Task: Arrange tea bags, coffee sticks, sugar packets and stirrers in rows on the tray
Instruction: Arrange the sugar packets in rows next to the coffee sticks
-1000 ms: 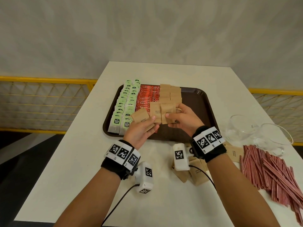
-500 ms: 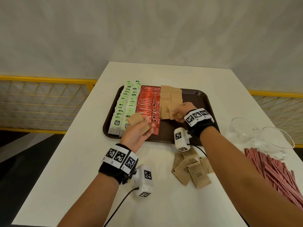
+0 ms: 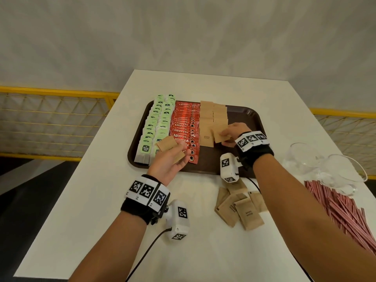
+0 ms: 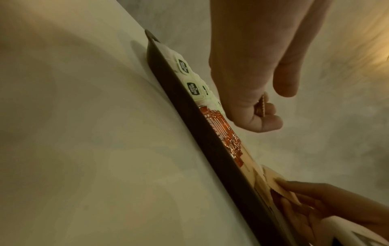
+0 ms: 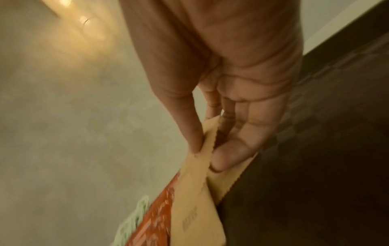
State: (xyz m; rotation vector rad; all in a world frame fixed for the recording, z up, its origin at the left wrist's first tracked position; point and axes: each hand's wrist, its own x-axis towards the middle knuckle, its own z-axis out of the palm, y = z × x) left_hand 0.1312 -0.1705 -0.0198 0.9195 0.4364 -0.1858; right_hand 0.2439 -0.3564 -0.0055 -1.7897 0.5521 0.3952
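Note:
A dark brown tray (image 3: 247, 117) carries rows of green tea bags (image 3: 157, 127), red coffee sticks (image 3: 184, 129) and brown sugar packets (image 3: 212, 117). My right hand (image 3: 232, 134) pinches one sugar packet (image 3: 220, 135) low over the near end of the sugar rows; in the right wrist view thumb and fingers (image 5: 223, 158) clamp its edge (image 5: 197, 179). My left hand (image 3: 173, 157) hovers over the tray's front left, gripping a few sugar packets (image 3: 167, 144), whose edges (image 4: 262, 106) show between its curled fingers.
More brown sugar packets (image 3: 239, 206) lie loose on the white table (image 3: 81, 200) in front of the tray. A heap of red stirrers (image 3: 341, 208) lies at the right edge, beside two clear glass bowls (image 3: 333, 169). A yellow railing (image 3: 50, 119) runs left of the table.
My right hand has carried a sugar packet from beside the left hand to the near end of the sugar rows. The left hand has drawn back slightly toward the tray's front, still holding packets.

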